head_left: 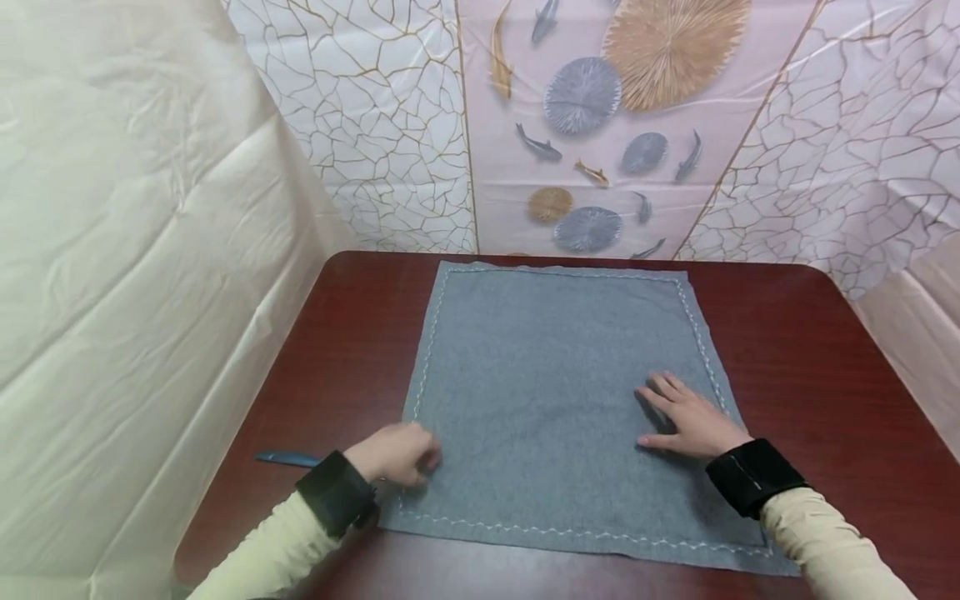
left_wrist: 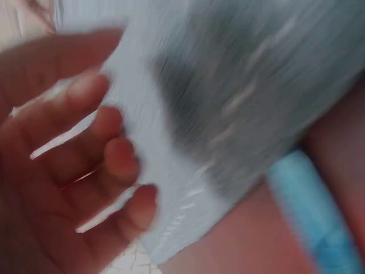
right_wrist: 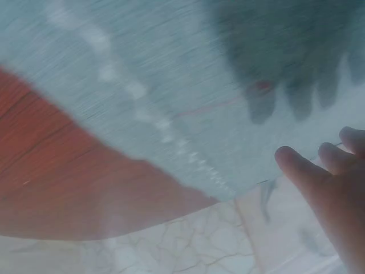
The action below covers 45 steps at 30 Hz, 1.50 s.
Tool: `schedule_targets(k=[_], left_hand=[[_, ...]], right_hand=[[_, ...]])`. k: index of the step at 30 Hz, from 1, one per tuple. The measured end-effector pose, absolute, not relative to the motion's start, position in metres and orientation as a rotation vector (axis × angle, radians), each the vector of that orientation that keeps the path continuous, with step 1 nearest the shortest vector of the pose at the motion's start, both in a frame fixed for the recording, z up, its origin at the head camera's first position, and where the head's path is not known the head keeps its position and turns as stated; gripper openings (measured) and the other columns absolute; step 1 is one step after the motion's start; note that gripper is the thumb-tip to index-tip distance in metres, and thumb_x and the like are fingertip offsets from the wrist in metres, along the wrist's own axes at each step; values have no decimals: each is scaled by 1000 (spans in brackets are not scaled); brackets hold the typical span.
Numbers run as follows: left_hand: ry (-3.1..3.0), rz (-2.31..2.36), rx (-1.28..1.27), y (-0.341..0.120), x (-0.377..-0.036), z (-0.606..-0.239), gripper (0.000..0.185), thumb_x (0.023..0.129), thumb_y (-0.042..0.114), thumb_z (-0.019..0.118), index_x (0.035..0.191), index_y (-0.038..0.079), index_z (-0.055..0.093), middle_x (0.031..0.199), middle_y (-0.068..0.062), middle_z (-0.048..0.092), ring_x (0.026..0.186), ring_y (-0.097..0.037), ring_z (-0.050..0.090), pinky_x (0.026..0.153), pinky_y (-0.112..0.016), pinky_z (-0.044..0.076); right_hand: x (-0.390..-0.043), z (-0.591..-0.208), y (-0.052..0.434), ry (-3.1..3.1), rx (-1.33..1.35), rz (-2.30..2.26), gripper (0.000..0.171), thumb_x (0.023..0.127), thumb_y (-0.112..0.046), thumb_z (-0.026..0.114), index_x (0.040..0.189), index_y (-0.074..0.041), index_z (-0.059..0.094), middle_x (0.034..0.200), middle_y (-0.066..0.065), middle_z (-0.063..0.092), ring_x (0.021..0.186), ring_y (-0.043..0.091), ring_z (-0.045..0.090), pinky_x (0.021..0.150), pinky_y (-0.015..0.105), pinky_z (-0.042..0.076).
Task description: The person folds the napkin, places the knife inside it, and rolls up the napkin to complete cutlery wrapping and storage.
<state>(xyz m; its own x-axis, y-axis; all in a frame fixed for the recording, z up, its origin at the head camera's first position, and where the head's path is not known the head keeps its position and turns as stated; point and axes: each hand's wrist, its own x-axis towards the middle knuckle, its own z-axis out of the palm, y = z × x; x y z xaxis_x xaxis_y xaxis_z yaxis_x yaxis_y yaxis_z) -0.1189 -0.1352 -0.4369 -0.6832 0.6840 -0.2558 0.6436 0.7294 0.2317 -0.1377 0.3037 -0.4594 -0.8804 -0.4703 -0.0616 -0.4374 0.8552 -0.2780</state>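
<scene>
A square grey-blue cloth (head_left: 540,358) lies spread on the table, with a white zigzag stitch line running inside its edges. My left hand (head_left: 401,454) is over its lower left part, fingers loosely bent and holding nothing; motion blurs it in the left wrist view. Toward the cloth's right edge, my right hand (head_left: 693,421) has its fingers spread, with its shadow on the fabric in the right wrist view. A slim blue object (head_left: 287,458) lies on the table left of the cloth, partly hidden behind the left wrist.
The dark red-brown table (head_left: 345,350) has rounded far corners and shows on both sides of the cloth. Behind it hangs a patterned sheet (head_left: 585,150) with gold and grey discs. A cream covering (head_left: 135,292) rises along the left side.
</scene>
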Motion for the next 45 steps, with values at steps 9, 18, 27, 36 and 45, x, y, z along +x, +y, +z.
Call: schedule_targets(k=[9, 18, 27, 36, 45], left_hand=[[2568, 67, 981, -152, -81, -449, 40, 44, 14, 85, 61, 18, 49, 64, 11, 43, 57, -6, 40, 51, -24, 38], [2623, 41, 1081, -154, -79, -447, 20, 59, 10, 67, 57, 17, 49, 60, 9, 41, 52, -8, 36, 51, -26, 36], [2743, 434, 1356, -137, -110, -441, 10, 80, 3, 58, 84, 12, 59, 74, 3, 55, 66, -9, 50, 59, -26, 43], [2769, 825, 1309, -125, -121, -452, 25, 78, 4, 68, 84, 12, 44, 70, 7, 43, 62, -4, 40, 55, -18, 35], [2862, 374, 1383, -123, -104, -455, 20, 81, 24, 66, 95, 9, 66, 88, 1, 51, 78, -12, 48, 66, -27, 42]], right_hand=[[-144, -459, 296, 2942, -693, -375, 71, 80, -44, 64, 128, 5, 47, 134, 32, 35, 125, 47, 27, 98, 56, 23], [-145, -464, 261, 3007, -899, -469, 48, 80, -26, 69, 116, 4, 58, 117, 22, 55, 112, 37, 48, 92, 48, 36], [-134, -448, 126, 2609, -1294, -776, 36, 86, -31, 62, 108, -2, 65, 98, 6, 67, 88, 13, 62, 76, 29, 48], [-126, -463, 60, 2607, -1332, -981, 15, 80, -17, 69, 70, -12, 59, 55, -12, 41, 48, -4, 30, 46, 12, 26], [-153, -453, 94, 2890, -986, -947, 17, 75, -5, 67, 65, -12, 56, 55, -9, 46, 47, 2, 37, 44, 19, 33]])
